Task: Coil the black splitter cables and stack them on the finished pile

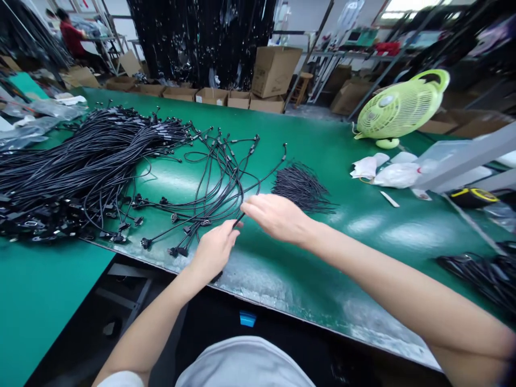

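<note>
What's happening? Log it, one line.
left hand: pinching thin black cable | right hand: on same cable | nearby: heap of thin black strips | surface: glossy green tabletop

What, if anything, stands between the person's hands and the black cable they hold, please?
Nothing visible does: the left hand and right hand both pinch the black cable directly. Loose cables lie just beyond them on the green table, not in between.

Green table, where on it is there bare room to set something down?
The green table has a bare patch bounded by the pile of thin black strips, the right forearm and the black cables at far right. Another lies between that pile and the fan. The left is crowded by the large cable bundle, and the middle by loose cables.
</note>
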A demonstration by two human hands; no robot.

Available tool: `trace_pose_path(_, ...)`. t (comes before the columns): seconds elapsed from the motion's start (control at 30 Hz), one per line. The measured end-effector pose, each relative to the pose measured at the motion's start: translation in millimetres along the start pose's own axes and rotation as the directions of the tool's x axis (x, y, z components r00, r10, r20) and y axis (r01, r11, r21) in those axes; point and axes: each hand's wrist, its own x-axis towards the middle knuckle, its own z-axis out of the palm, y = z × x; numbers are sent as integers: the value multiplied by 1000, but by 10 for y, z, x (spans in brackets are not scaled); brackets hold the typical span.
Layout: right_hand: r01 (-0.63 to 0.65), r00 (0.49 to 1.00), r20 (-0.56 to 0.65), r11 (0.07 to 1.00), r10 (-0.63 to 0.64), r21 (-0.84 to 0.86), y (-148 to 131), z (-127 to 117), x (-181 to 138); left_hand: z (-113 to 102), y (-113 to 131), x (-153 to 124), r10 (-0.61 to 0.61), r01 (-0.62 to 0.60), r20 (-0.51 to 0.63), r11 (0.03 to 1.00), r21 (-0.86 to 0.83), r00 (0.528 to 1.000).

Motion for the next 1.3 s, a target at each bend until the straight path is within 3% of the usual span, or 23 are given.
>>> trace_pose_path(0.07,-89,995,29,995,90,-32,264,-29,2,-139,65,-58,-83,103,65,900,-423,994)
trace_pose_path(0.13,-281,955,83,958,285,-56,658,9,0,-322,118,-160,-146,188,119,714,-675,982)
trace_pose_path(0.2,-482,873,63,875,484,-41,1074,17,-18,-526,148,-289,-177,203,122,580,-789,977)
trace_pose_path(0.27,-624,781,-36,781,624,-18,1411,-76,-55,-732,141,-427,-179,163,84,485,-859,980)
trace_pose_path(0.33,-700,709,-142,714,691,-23,1629,-272,-115,-917,96,-552,-181,86,11,413,-907,983)
trace_pose_path(0.43,-736,672,-227,669,705,-102,1753,-601,-268,-1103,-3,-665,-200,-14,-84,326,-945,976)
trace_pose_path(0.5,-710,704,-224,683,675,-172,1708,-719,-414,-1138,-56,-666,-213,-76,-128,236,-969,969)
trace_pose_path(0.57,-623,782,-170,748,600,-229,1526,-713,-588,-1090,-76,-607,-245,-103,-150,196,-975,958)
trace_pose_path(0.63,-516,855,-104,814,508,-266,1173,-613,-777,-962,-53,-505,-284,-63,-163,331,-942,945)
trace_pose_path(0.7,-457,884,-41,845,465,-278,661,-494,-964,-768,24,-388,-286,3,-200,580,-815,937)
trace_pose_path(0.77,-443,885,44,869,463,-222,75,-437,-1114,-533,156,-285,-189,11,-233,799,-601,954)
trace_pose_path(0.8,-380,915,86,914,394,-144,-200,-451,-1162,-410,238,-246,-103,-19,-218,868,-497,970)
trace_pose_path(0.83,-273,954,118,961,275,-37,-433,-495,-1186,-290,323,-219,-7,-64,-165,906,-419,986)
trace_pose_path(0.9,-108,989,108,990,98,91,-697,-644,-1173,-75,481,-204,137,-96,72,909,-405,988)
trace_pose_path(0.93,-90,992,93,991,81,99,-708,-725,-1153,9,540,-215,167,-48,219,884,-465,961)
trace_pose_path(1.0,-214,973,97,976,210,35,-517,-833,-1144,111,601,-261,163,153,435,782,-604,886)
trace_pose_path(1.07,-402,909,126,915,398,5,-183,-821,-1232,112,581,-308,113,341,528,647,-682,842)
trace_pose_path(1.13,-519,851,152,850,503,92,108,-702,-1405,25,512,-331,81,441,550,507,-741,831)
trace_pose_path(1.2,-543,839,183,792,512,278,243,-526,-1597,-120,435,-323,49,472,514,331,-817,856)
trace_pose_path(1.3,-506,854,165,713,493,486,146,-282,-1798,-343,373,-264,-151,296,280,90,-951,948)
